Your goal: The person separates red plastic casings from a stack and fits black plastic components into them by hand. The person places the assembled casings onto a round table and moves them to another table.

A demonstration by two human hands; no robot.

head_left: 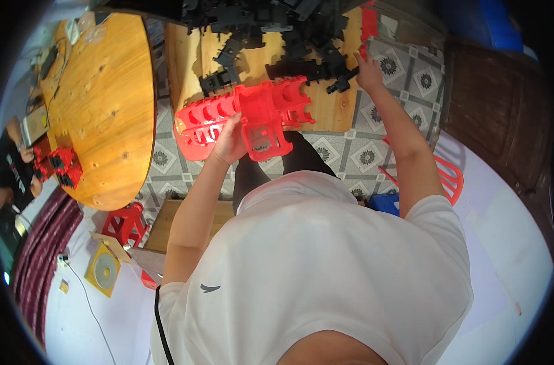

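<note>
Patterned floor tiles, round wooden counter (100,109) at left, black parts heaped ahead.
Left hand (229,143) has its fingers clenched round the red slotted plastic assembly (246,115) above the lap; right hand (368,72) touches a black plastic clip (343,82), grip hidden. Best to steady the red piece while picking.

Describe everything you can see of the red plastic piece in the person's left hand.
The red plastic piece looks like glossy moulded plastic, long, with ribbed slots, round holes and a square framed end. It lies roughly level, held up by the left hand, which grips it from below, above the wooden board.
</note>
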